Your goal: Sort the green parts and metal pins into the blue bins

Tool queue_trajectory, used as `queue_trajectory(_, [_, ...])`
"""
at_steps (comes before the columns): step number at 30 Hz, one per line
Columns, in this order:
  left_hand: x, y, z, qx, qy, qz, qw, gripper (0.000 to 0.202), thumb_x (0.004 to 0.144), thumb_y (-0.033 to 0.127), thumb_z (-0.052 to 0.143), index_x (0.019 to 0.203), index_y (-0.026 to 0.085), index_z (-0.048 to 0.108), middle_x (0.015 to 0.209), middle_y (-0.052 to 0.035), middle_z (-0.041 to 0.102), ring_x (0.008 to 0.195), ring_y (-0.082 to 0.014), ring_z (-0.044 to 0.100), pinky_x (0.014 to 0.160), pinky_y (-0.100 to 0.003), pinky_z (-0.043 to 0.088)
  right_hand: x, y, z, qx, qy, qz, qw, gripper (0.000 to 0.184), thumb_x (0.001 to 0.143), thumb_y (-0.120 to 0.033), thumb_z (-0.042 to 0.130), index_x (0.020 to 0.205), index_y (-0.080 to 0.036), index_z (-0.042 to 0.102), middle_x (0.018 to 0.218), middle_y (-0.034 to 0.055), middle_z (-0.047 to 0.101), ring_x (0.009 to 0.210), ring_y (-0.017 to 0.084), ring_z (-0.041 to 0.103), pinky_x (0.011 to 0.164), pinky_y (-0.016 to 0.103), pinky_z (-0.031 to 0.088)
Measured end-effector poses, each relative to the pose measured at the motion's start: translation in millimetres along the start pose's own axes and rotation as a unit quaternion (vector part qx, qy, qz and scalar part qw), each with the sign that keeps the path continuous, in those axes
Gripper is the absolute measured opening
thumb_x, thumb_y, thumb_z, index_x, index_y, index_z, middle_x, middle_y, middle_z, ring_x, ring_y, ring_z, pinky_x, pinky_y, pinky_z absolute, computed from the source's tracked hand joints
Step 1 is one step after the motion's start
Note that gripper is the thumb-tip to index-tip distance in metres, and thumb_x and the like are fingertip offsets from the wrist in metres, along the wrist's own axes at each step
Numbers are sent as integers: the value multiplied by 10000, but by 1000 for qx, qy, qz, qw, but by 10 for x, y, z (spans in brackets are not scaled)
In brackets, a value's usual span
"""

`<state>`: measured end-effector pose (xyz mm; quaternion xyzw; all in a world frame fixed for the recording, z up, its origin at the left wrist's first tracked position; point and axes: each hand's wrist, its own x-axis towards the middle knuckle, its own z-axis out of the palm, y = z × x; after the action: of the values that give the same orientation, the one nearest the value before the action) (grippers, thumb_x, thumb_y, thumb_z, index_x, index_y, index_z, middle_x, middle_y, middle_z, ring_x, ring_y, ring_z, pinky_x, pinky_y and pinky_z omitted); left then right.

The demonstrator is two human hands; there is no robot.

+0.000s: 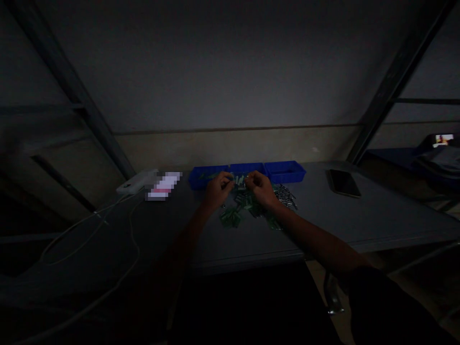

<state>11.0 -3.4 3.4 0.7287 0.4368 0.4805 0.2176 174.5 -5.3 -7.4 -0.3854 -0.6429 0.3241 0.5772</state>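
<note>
Both bare hands work close together over a grey counter (319,215) in dim light, just in front of a row of three blue plastic trays. The left hand (217,189) has its fingers bent toward the thumb, near the left blue tray (199,182); whether it grips anything is too dark to tell. The right hand (261,188) brings thumb and forefinger together beside a tiny bright glint, in front of the middle blue tray (247,167); I cannot tell whether it is grasping that speck. The hands are apart, with small pale pieces (240,180) showing between them.

Small, flat, translucent green pieces (230,218) lie scattered on the counter below and between the hands. A loose heap of slim, shiny metal pieces (286,195) lies just to the right of the right hand, in front of the right blue tray (287,177). Greenish pieces also show inside the left tray.

Farther right lies a dark, flat rectangular phone-like device (344,183). On the left are a white box-shaped device (134,183), a pale cable (132,227) and a bright, pixelated rectangle (164,186).
</note>
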Motion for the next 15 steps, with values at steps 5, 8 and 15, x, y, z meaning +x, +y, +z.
queue_trajectory(5, [1, -14, -4, -38, -9, -14, 999, 143, 716, 272, 551, 814, 168, 561, 627, -2, 630, 607, -142, 619, 607, -245, 481, -12, -30, -2, -6, 6, 5, 1000, 179, 704, -360, 537, 715, -189, 487, 608, -49, 437, 565, 100, 412, 539, 226, 326])
queue_trajectory(8, [5, -17, -2, -32, -8, -23, 999, 148, 721, 291, 548, 771, 158, 588, 639, -21, 653, 608, -151, 631, 607, -251, 491, -14, -40, -3, -8, 8, 5, 1000, 186, 705, -371, 532, 716, -190, 489, 600, -49, 432, 561, 102, 410, 536, 227, 326])
queue_trajectory(15, [10, 21, -22, -3, -14, -26, 1000, 173, 720, 318, 550, 721, 156, 611, 628, -36, 666, 599, -159, 635, 590, -247, 489, -10, -34, -17, -12, 9, -2, 1000, 194, 704, -380, 525, 708, -190, 483, 615, -42, 424, 567, 104, 404, 547, 234, 325])
